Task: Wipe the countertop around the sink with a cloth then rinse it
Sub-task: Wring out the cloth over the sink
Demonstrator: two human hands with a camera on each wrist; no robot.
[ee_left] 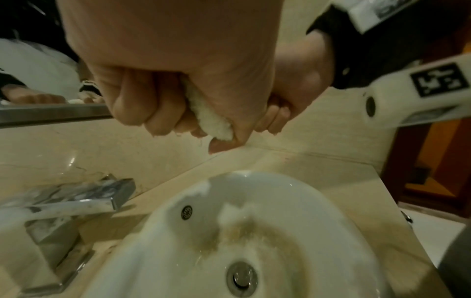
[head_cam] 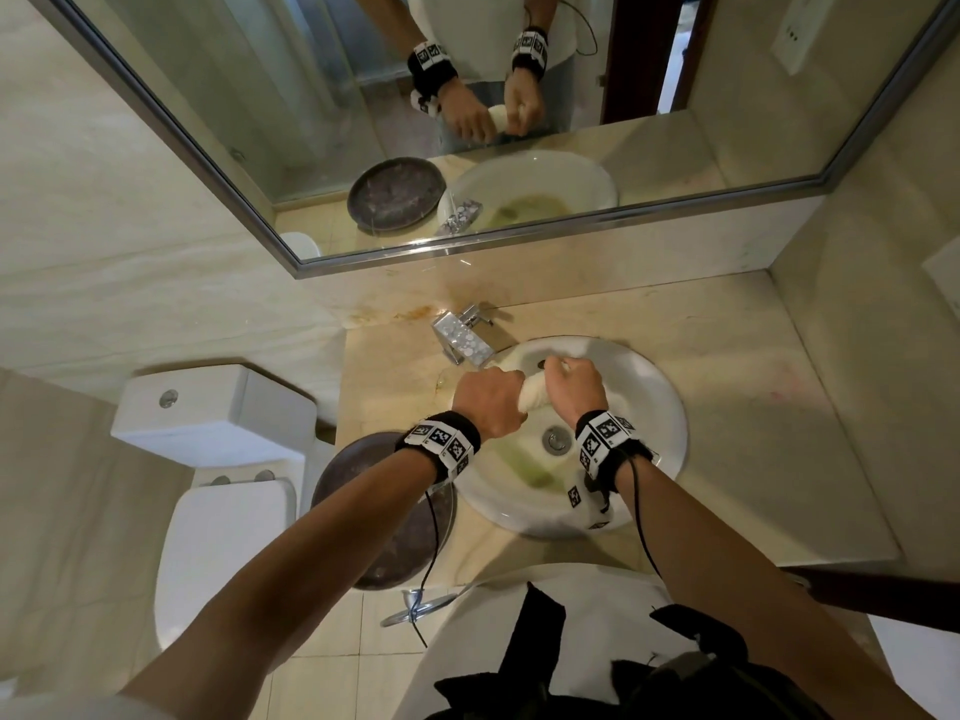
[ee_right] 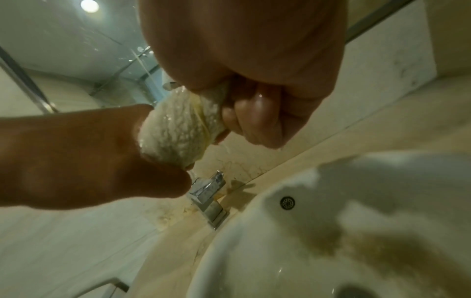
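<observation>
A wet white cloth [head_cam: 535, 396] is rolled into a thick twist above the round white sink [head_cam: 660, 402]. My left hand [head_cam: 488, 402] grips its left end and my right hand [head_cam: 574, 389] grips its right end, both fists closed tight. In the left wrist view a bit of cloth [ee_left: 211, 119] pokes out of my left hand [ee_left: 178, 96]. The right wrist view shows the cloth [ee_right: 175, 129] bulging between the fists, with my right hand [ee_right: 257, 113] wet and water dripping. Yellowish water lies in the sink [ee_right: 293, 242] around the drain [head_cam: 556, 439]. Beige countertop [head_cam: 753, 387] surrounds the bowl.
A chrome faucet [head_cam: 462, 337] stands at the sink's back left, below the wall mirror [head_cam: 415, 122]. A dark round tray [head_cam: 384, 511] lies on the counter left of the bowl. A white toilet [head_cam: 218, 459] stands further left. The counter's front edge is near my body.
</observation>
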